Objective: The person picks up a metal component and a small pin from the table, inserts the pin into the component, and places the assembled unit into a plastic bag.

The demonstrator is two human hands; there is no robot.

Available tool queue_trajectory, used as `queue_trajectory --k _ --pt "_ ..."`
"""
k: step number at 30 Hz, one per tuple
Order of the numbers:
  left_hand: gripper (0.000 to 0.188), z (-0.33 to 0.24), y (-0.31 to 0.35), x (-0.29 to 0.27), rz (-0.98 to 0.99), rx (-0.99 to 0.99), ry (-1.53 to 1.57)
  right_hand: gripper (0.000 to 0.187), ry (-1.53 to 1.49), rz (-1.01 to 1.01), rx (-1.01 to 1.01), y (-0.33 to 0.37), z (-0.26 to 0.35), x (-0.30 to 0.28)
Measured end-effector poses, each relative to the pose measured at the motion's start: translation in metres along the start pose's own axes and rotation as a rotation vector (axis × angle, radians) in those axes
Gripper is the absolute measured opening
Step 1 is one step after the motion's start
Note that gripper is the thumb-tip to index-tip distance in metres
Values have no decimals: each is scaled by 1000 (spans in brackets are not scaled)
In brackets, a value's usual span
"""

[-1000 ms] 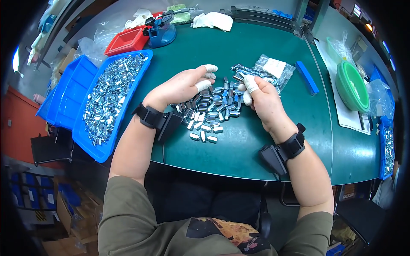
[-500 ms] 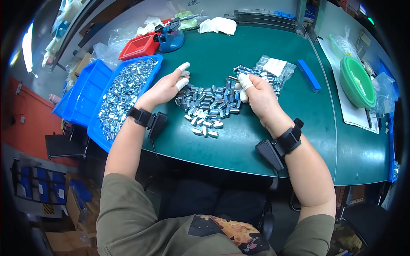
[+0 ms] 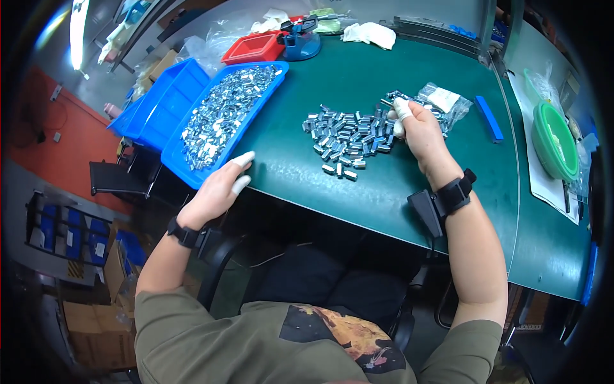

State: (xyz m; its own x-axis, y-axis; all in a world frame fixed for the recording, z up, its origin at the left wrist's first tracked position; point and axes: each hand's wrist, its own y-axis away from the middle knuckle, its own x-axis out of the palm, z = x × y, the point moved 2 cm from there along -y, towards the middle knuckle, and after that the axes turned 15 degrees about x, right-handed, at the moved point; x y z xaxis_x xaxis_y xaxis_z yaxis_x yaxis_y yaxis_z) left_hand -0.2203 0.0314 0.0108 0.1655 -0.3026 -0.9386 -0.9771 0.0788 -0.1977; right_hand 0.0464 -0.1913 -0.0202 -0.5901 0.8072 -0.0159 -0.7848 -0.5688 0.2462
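My left hand (image 3: 217, 189) is at the table's front edge, beside the near corner of a blue tray (image 3: 279, 78) filled with small shiny metal parts (image 3: 224, 115). Its thumb and fingers, tipped with white finger cots, are apart and nothing shows between them. Over the right side of a loose pile of short metal cylinders (image 3: 348, 134), my right hand (image 3: 423, 134) is closed in a pinch. A slim metal rod (image 3: 386, 102) sticks out past its covered fingertips; the rest of it is hidden in the grip.
More metal parts lie by a clear plastic bag (image 3: 459, 112) behind my right hand. Right of that are a blue bar (image 3: 488, 120) and a green basket (image 3: 543, 137). An empty blue bin (image 3: 169, 102), a red tray (image 3: 246, 56) and white gloves (image 3: 369, 35) stand farther left and back.
My left hand has moved from the pile's left side back toward me, to the table edge by the blue tray. The right hand stays pinched by the pile; the whole view has shifted.
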Motion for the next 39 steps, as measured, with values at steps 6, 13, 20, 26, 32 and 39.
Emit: queue_trajectory --k 6,13,20,26,32,39 --pt "36 6 70 -31 191 -117 -137 24 29 4 -5 -5 -2 -4" --pt "36 2 45 -42 219 -492 -45 23 43 -27 -8 -4 -1 -4" --pt "25 -31 -73 -18 -20 158 -156 24 69 -14 -35 -6 -6 -3" --pt "18 30 -171 33 -15 148 -30 22 57 -2 -52 -12 -8 2" --pt "13 38 -197 48 78 -75 252 15 69 1 -123 -13 -12 0" --pt "13 -29 -223 59 -246 169 893 12 105 -124 -250 -10 -8 -6"
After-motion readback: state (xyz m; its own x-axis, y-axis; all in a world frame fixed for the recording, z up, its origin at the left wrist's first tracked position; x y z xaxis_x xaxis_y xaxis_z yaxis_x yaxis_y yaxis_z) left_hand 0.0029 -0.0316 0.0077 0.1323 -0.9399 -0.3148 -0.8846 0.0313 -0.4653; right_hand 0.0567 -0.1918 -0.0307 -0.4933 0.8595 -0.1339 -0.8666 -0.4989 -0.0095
